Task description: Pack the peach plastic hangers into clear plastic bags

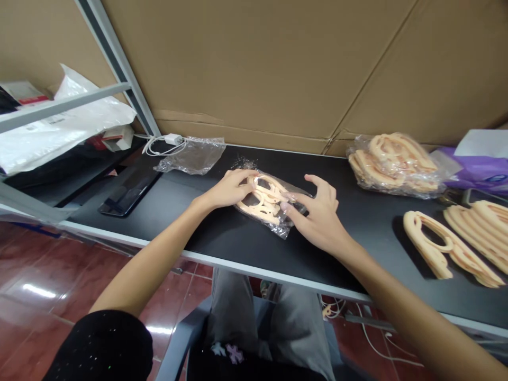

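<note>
In front of me on the black tabletop lies a clear plastic bag (282, 231) with flat, pale wooden cut-out pieces (265, 207) inside. My left hand (232, 189) holds the bag's upper left edge, thumb and fingers bent over it. On the right side, the thumb and forefinger of my right hand (319, 214) grip the plastic, while its other fingers are raised and spread. The pieces in the bag have large rounded openings and partly overlap. Parts of them are covered by my fingertips and by glare on the plastic.
Loose wooden pieces (431, 241) lie at the right, before filled bags (397, 164) and a purple packet (476, 169). To the left are an empty plastic bag (198, 154), a white charger with cable (172, 139) and a dark phone (129, 190). A cardboard wall (246, 69) stands behind.
</note>
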Demonstrator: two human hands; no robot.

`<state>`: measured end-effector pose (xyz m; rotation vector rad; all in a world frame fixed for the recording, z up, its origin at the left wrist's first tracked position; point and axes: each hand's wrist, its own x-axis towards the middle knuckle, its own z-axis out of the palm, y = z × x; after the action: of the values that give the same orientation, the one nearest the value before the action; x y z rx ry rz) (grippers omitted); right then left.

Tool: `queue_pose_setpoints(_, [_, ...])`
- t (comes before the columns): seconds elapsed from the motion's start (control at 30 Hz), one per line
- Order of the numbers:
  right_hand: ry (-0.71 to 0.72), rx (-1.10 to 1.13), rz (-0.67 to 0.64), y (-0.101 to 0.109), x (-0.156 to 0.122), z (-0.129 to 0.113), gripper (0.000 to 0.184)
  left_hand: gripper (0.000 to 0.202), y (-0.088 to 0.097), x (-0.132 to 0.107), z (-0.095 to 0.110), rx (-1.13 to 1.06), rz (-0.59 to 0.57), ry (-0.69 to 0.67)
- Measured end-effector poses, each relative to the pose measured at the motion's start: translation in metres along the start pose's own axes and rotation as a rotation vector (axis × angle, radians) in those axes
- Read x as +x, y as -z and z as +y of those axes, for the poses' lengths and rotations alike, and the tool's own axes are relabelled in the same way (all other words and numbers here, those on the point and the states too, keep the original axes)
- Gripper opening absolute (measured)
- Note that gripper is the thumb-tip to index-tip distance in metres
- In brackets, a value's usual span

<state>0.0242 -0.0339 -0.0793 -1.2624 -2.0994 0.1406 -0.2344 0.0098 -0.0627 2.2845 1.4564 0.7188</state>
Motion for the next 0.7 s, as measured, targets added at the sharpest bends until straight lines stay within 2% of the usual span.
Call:
queue_pose_setpoints(0.17, [-0.029,0.068,-0.029,0.000,0.001,0.002,0.020,0.041,0.000,0.000,0.001,-0.032,0.002,-0.034])
queue_pose_setpoints(0.3, [-0.049,0.050,-0.015,-0.001,0.002,0.004,0.012,0.046,0.003,0.000,0.007,-0.052,-0.037,0.063])
queue_pose_setpoints(0.4, [-0.011,0.037,0.031,-0.001,0.001,0.003,0.008,0.046,0.005,0.000,0.010,-0.106,-0.056,0.127])
queue_pose_setpoints(0.57, [0.064,0.007,0.118,0.000,-0.002,-0.004,0.006,0.052,0.004,0.000,0.010,-0.352,-0.033,0.292])
queue_pose_setpoints(0.7, [0.099,0.013,0.158,-0.001,-0.001,-0.011,0.010,0.050,0.004,0.000,0.012,-0.525,-0.040,0.362])
